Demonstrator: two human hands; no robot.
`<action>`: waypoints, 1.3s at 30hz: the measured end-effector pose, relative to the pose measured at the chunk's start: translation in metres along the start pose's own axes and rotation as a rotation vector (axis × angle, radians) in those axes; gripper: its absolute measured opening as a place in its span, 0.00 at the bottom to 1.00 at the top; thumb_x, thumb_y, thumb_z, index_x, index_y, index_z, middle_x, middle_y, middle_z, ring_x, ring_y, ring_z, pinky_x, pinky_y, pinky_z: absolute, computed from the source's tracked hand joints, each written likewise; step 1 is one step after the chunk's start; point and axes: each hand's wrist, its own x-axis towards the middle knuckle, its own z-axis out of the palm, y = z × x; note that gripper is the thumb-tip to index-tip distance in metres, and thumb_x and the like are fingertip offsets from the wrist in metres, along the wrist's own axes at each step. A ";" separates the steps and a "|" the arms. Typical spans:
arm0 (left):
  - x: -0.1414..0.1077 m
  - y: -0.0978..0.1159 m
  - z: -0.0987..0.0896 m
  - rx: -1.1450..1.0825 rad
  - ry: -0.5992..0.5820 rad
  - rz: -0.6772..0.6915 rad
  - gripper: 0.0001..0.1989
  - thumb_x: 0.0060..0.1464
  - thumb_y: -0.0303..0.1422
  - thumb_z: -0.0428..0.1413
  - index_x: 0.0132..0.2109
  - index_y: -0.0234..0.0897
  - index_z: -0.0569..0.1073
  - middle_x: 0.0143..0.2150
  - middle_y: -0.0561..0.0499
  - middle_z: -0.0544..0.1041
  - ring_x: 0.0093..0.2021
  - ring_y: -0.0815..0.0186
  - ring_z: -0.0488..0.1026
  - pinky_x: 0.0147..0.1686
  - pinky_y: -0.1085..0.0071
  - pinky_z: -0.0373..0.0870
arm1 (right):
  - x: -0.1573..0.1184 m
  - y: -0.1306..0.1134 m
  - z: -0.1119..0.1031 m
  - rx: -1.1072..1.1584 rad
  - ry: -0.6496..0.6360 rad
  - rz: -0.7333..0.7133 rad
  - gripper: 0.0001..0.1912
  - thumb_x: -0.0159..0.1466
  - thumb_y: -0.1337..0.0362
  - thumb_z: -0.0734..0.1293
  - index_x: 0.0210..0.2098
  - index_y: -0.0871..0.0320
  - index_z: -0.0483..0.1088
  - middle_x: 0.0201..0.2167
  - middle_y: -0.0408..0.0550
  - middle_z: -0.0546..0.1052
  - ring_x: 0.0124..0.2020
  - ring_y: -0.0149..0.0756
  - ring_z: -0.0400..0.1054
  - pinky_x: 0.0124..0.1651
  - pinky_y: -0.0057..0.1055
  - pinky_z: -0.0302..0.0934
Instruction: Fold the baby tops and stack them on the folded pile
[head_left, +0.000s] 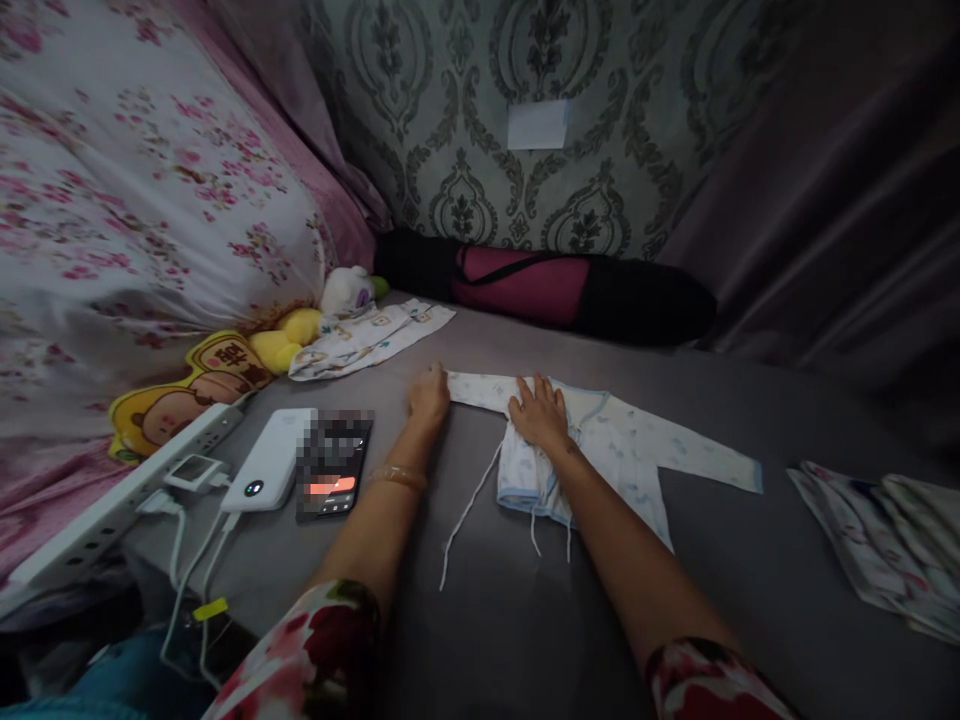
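Pinching the shirt (621,440), it seems, left hand (429,394) curls; right hand (541,414) rests spread upon it.

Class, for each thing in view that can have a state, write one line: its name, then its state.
Shirt, laid out
Left hand, closed on the shirt's sleeve end
Right hand, open, resting on the shirt
Phone, screen lit
Power bank, display lit, plugged in
Power strip, plugs inserted
Clothes at right, folded
Patterned cloth, loosely spread
Long bag, lying down
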 end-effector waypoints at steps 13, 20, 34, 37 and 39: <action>-0.027 0.051 0.018 -0.022 -0.117 0.592 0.21 0.64 0.32 0.41 0.60 0.33 0.64 0.60 0.39 0.68 0.61 0.56 0.62 0.59 0.60 0.56 | 0.000 0.000 -0.001 -0.034 0.020 -0.028 0.29 0.69 0.54 0.51 0.67 0.54 0.52 0.69 0.56 0.50 0.69 0.47 0.41 0.66 0.48 0.36; -0.022 0.018 0.028 0.122 -0.066 0.415 0.26 0.65 0.37 0.37 0.65 0.31 0.58 0.68 0.38 0.57 0.67 0.52 0.52 0.64 0.54 0.45 | -0.001 0.000 0.004 0.017 0.035 -0.022 0.28 0.69 0.54 0.51 0.67 0.54 0.53 0.69 0.57 0.51 0.69 0.48 0.42 0.66 0.49 0.36; -0.044 0.020 -0.017 -0.065 -0.057 0.433 0.22 0.59 0.34 0.50 0.59 0.35 0.65 0.61 0.40 0.67 0.59 0.57 0.64 0.59 0.60 0.57 | -0.033 0.063 -0.078 0.532 0.125 -0.055 0.18 0.66 0.63 0.57 0.48 0.64 0.72 0.46 0.53 0.77 0.47 0.36 0.71 0.50 0.31 0.63; -0.085 0.051 -0.032 -0.245 -0.121 0.577 0.13 0.58 0.31 0.50 0.47 0.34 0.73 0.46 0.44 0.76 0.44 0.64 0.72 0.47 0.69 0.66 | -0.065 0.078 -0.085 0.610 -0.049 0.042 0.14 0.65 0.63 0.59 0.37 0.63 0.74 0.33 0.51 0.79 0.31 0.34 0.73 0.33 0.27 0.65; -0.114 0.073 -0.034 -0.319 -0.261 0.682 0.10 0.58 0.31 0.51 0.41 0.35 0.76 0.38 0.48 0.78 0.38 0.67 0.73 0.41 0.72 0.67 | -0.085 0.081 -0.085 0.601 -0.187 0.086 0.13 0.64 0.63 0.60 0.33 0.63 0.73 0.26 0.50 0.78 0.23 0.31 0.71 0.25 0.24 0.61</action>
